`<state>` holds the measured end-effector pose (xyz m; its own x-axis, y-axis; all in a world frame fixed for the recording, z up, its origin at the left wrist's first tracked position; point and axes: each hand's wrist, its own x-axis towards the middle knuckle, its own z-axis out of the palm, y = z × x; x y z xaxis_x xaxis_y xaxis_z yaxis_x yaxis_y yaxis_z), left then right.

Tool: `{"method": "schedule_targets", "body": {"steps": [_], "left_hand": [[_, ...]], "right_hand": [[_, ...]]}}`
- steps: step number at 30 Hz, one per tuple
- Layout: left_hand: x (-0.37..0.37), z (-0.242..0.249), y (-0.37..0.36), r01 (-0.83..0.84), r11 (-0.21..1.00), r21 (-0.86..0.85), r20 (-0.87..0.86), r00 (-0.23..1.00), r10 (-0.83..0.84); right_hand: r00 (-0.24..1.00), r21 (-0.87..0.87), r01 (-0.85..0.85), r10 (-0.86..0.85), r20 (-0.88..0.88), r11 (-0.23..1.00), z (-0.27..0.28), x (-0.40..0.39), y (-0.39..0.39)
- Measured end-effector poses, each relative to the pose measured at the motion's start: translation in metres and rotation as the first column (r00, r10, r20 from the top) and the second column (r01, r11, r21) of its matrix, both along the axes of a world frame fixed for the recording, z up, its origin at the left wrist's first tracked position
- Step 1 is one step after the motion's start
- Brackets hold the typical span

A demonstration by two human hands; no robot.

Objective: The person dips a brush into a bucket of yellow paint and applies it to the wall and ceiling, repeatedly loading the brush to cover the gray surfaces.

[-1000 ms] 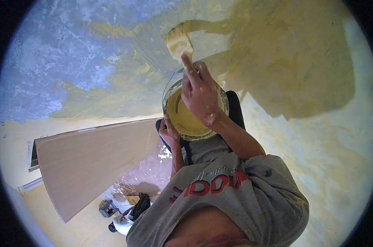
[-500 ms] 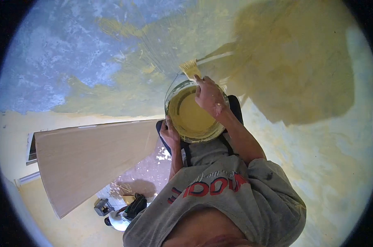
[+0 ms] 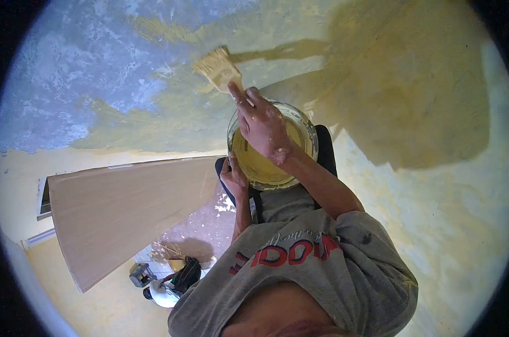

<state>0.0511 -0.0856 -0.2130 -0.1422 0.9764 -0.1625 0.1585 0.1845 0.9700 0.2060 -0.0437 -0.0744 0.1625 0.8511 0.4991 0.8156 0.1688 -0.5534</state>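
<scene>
My right hand [image 3: 264, 122] is closed on the handle of a wide paintbrush [image 3: 219, 71]. The brush's bristles are yellowish and point up and left, at the partly painted wall [image 3: 119, 67]; whether they touch it is hard to tell. Below that hand is a round bucket [image 3: 313, 135] of yellow paint [image 3: 251, 160], its wall smeared with paint. My left hand [image 3: 234, 178] grips the bucket's left rim, thumb near the inside. The right forearm crosses above the bucket and covers part of the paint.
Blue patches and yellow paint share the wall, with a large shadow [image 3: 406, 84] at right. A brown board [image 3: 131, 210] extends at left. Far below, another person [image 3: 164, 292] is beside a grey stool-like object [image 3: 142, 275] on a speckled floor [image 3: 201, 230].
My right hand has moved the paintbrush up and left, from above the bucket's rim to over the wall. My left hand still holds the bucket.
</scene>
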Motion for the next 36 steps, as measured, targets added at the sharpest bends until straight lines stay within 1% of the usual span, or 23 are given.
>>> {"method": "schedule_targets", "body": {"steps": [1, 2, 4, 5, 7, 9, 11, 12, 13, 14, 16, 18, 19, 20, 22, 23, 25, 26, 28, 30, 33, 35, 36], "left_hand": [[0.001, 0.004, 0.0, 0.001, 1.0, 0.006, 0.008, 1.0, -0.001], [0.0, 0.005, 0.0, -0.001, 1.0, 0.008, 0.005, 1.0, 0.001], [-0.001, 0.007, 0.0, 0.019, 1.0, 0.0, -0.085, 0.996, -0.019], [-0.004, 0.009, -0.004, 0.014, 1.0, -0.011, -0.092, 0.996, -0.015], [0.003, 0.013, -0.001, 0.013, 1.0, 0.027, -0.02, 1.0, -0.012], [-0.002, 0.003, -0.002, 0.055, 0.998, 0.012, 0.044, 0.997, -0.056], [-0.009, -0.018, 0.001, 0.016, 1.0, -0.022, -0.029, 0.999, -0.017], [-0.01, -0.021, 0.002, 0.027, 0.999, 0.022, -0.073, 0.997, -0.025], [-0.009, -0.024, 0.002, 0.043, 0.999, 0.021, -0.057, 0.997, -0.042], [-0.006, -0.014, 0.001, 0.037, 0.999, 0.022, -0.042, 0.998, -0.036], [0.0, -0.004, 0.0, 0.036, 0.999, 0.041, 0.043, 0.998, -0.037], [-0.005, -0.005, -0.002, 0.055, 0.998, 0.014, -0.001, 0.998, -0.055], [-0.004, -0.006, 0.002, 0.048, 0.999, -0.005, -0.044, 0.998, -0.048], [0.002, -0.011, 0.002, 0.001, 0.995, 0.104, 0.018, 1.0, -0.003], [-0.003, -0.014, 0.002, 0.012, 0.996, 0.088, -0.004, 1.0, -0.012], [-0.003, -0.016, 0.002, 0.018, 0.997, 0.077, -0.015, 1.0, -0.017], [-0.002, -0.008, 0.001, 0.029, 0.999, 0.021, -0.028, 0.999, -0.029], [-0.003, -0.005, 0.0, 0.04, 0.999, -0.027, -0.041, 0.998, -0.041], [-0.001, -0.008, 0.003, 0.041, 0.999, 0.009, -0.032, 0.999, -0.041], [-0.001, -0.012, 0.003, 0.043, 0.998, 0.044, -0.023, 0.999, -0.042], [0.002, -0.015, 0.007, 0.039, 0.996, 0.08, -0.044, 0.998, -0.036], [-0.005, -0.013, 0.002, 0.07, 0.997, 0.023, -0.048, 0.996, -0.069], [0.0, -0.008, 0.004, 0.066, 0.997, 0.032, -0.044, 0.997, -0.064]], "right_hand": [[1.0, -0.115, -0.001, 0.0, -0.006, 0.993, -0.012, -0.003, 0.002], [1.0, -0.113, -0.003, 0.002, -0.009, 0.994, -0.024, -0.006, 0.001], [0.984, -0.052, 0.162, -0.157, 0.083, 0.985, -0.041, -0.011, 0.0], [0.985, -0.064, 0.157, -0.152, 0.078, 0.986, -0.042, -0.014, -0.005], [0.981, -0.248, 0.189, -0.195, 0.003, 0.95, -0.041, -0.007, -0.009], [0.973, -0.259, 0.23, -0.23, 0.033, 0.938, -0.049, 0.012, -0.019], [0.96, -0.267, 0.279, -0.272, 0.064, 0.922, -0.048, 0.039, -0.03], [0.949, -0.381, 0.313, -0.299, 0.098, 0.87, -0.043, 0.056, -0.035], [0.938, -0.49, 0.344, -0.321, 0.133, 0.801, -0.039, 0.076, -0.04], [0.93, -0.488, 0.364, -0.337, 0.146, 0.794, -0.049, 0.099, -0.043], [0.885, -0.525, 0.357, -0.099, 0.455, 0.773, -0.079, 0.153, -0.037], [0.892, -0.327, 0.239, -0.075, 0.445, 0.914, -0.046, 0.191, -0.029], [0.922, -0.226, 0.269, -0.182, 0.342, 0.936, -0.025, 0.199, -0.03], [0.937, -0.131, 0.303, -0.269, 0.223, 0.944, -0.001, 0.203, -0.031], [0.915, -0.15, 0.39, -0.401, -0.047, 0.909, 0.055, 0.19, -0.046], [0.913, -0.157, 0.393, -0.405, -0.046, 0.906, 0.074, 0.187, -0.05], [0.83, 0.095, 0.532, -0.497, -0.253, 0.841, 0.094, 0.183, -0.055], [0.827, 0.089, 0.537, -0.502, -0.255, 0.839, 0.09, 0.183, -0.053], [0.798, 0.206, 0.597, -0.549, -0.249, 0.775, 0.071, 0.186, -0.039], [0.844, 0.23, 0.534, -0.529, -0.087, 0.814, 0.006, 0.192, -0.023], [0.863, 0.076, 0.501, -0.504, 0.037, 0.862, -0.071, 0.164, -0.02], [0.893, -0.141, 0.435, -0.446, -0.059, 0.889, -0.099, 0.152, -0.034], [0.895, -0.131, 0.431, -0.441, -0.059, 0.893, -0.11, 0.159, -0.036]]}}
